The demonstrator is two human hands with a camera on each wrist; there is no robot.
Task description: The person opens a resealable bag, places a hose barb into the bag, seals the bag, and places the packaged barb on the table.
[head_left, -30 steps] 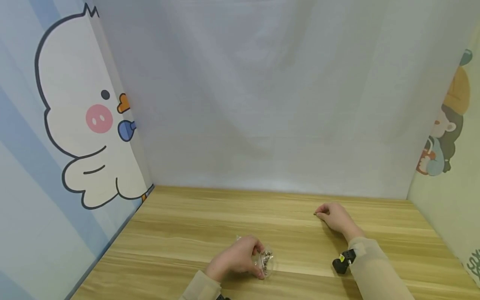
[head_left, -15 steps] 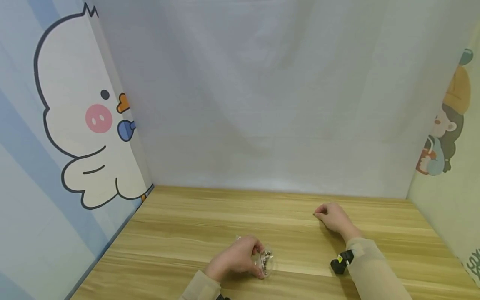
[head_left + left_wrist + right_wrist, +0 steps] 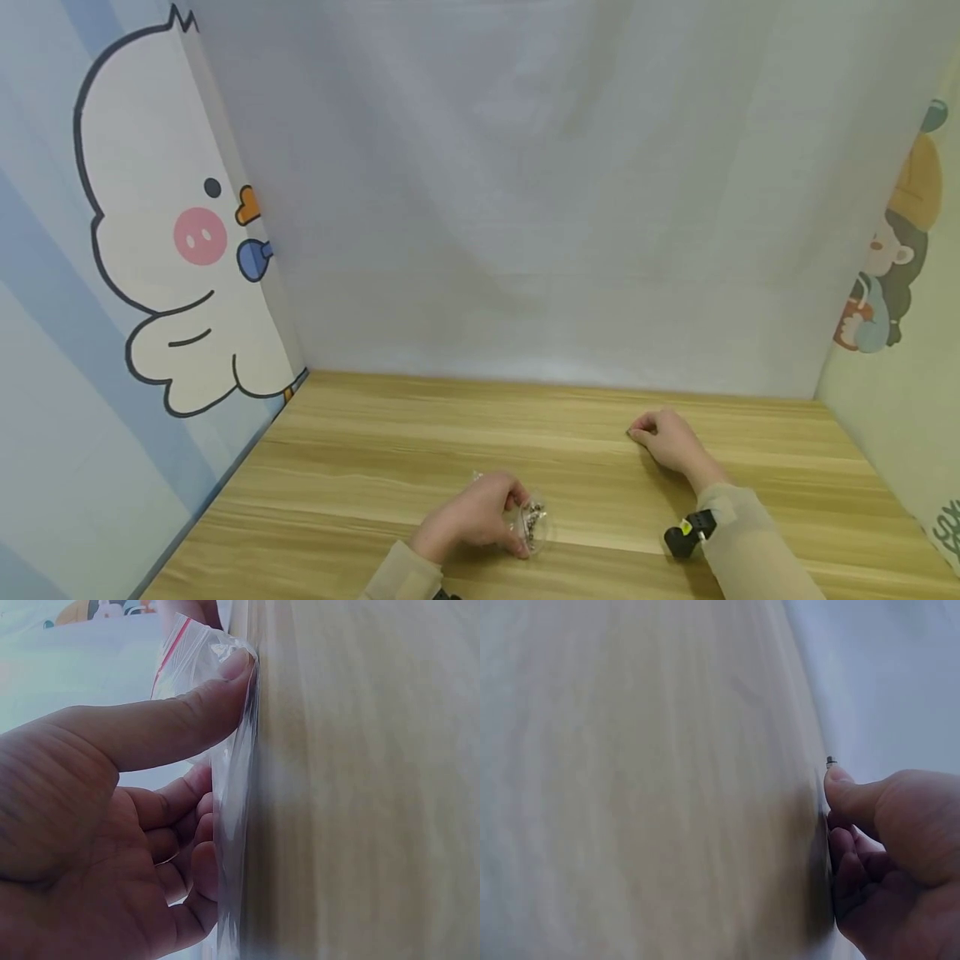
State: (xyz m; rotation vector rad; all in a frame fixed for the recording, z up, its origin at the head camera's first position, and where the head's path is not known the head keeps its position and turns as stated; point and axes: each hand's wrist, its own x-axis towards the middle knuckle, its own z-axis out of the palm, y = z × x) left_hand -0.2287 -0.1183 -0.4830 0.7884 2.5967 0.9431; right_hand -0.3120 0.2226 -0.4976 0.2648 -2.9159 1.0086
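Zip bag looks light, floppy, slick; my left hand grip pinches its edge on the counter. Right hand curled, pinching a tiny dark piece.

Tabletop: we see a light wood-grain tabletop, with the grain running left to right.
Back wall: we see a plain white cloth backdrop with soft folds, meeting the tabletop's far edge.
Left wall: we note a blue-striped panel printed with a white cartoon duck that has a pink cheek and an orange beak.
Right wall: we note a pale green panel bearing a cartoon figure in a yellow hat.
Light: we find it even and diffuse, with faint shadows only.
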